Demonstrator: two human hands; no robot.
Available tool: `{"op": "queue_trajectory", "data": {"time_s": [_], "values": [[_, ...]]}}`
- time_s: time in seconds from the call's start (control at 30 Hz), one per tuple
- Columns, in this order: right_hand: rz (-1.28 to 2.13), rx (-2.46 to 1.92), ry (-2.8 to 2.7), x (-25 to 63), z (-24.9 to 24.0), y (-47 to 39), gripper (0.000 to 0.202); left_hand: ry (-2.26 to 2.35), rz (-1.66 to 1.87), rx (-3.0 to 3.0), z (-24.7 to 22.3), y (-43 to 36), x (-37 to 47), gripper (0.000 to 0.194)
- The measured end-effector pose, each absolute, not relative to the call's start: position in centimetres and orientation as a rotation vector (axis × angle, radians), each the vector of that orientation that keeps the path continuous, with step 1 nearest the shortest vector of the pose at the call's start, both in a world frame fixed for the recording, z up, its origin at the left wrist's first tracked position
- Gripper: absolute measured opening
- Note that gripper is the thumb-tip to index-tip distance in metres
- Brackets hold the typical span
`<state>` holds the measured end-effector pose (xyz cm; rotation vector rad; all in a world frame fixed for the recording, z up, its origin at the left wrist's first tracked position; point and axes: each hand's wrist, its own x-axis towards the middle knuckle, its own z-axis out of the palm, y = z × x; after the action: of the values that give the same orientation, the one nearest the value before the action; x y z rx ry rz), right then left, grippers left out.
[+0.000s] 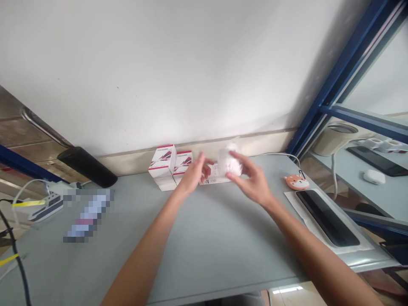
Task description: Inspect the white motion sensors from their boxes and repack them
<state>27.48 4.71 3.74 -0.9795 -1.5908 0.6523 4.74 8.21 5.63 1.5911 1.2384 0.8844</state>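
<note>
Between the thumb and fingers of my right hand (250,176) is a clear plastic bag (228,160) with something white inside, blurred by motion. It is held above the back of the grey table. My left hand (195,172) is to the left of the bag, fingers apart and holding nothing. Behind that hand stand small white boxes with red print: a stacked pair (163,161) and a lower box (182,161) beside it. A flat white printed item (216,180) lies under the bag, partly hidden by it.
On the right lie a black-screened phone (327,217) on a white sheet and an orange animal-faced case (297,182). To the left are a black cylinder (87,166), a power strip (47,206) and a pixelated item (87,214). A white wall (178,76) rises behind the table (204,242).
</note>
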Motion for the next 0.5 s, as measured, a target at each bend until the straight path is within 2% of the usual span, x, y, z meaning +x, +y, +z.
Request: {"op": "queue_trajectory", "data": {"time_s": [0.07, 0.13, 0.23, 0.5], "values": [[0.525, -1.214, -1.497, 29.3, 3.5, 6.4, 0.068, 1.369, 0.795, 2.053, 4.8, 9.3, 5.7, 0.060], [0.454, -1.423, -1.495, 30.8, 3.0, 7.7, 0.068, 1.433, 0.661, 2.332, 3.4, 9.9, 6.7, 0.070], [0.476, -1.573, -1.517, 31.4, 2.0, 8.6, 0.066, 1.452, 0.616, 2.391, 1.5, 10.1, 7.7, 0.074], [0.743, -1.202, -1.420, 28.4, 2.5, 6.7, 0.063, 1.538, 0.843, 2.573, 1.3, 6.2, 7.5, 0.088]]}}
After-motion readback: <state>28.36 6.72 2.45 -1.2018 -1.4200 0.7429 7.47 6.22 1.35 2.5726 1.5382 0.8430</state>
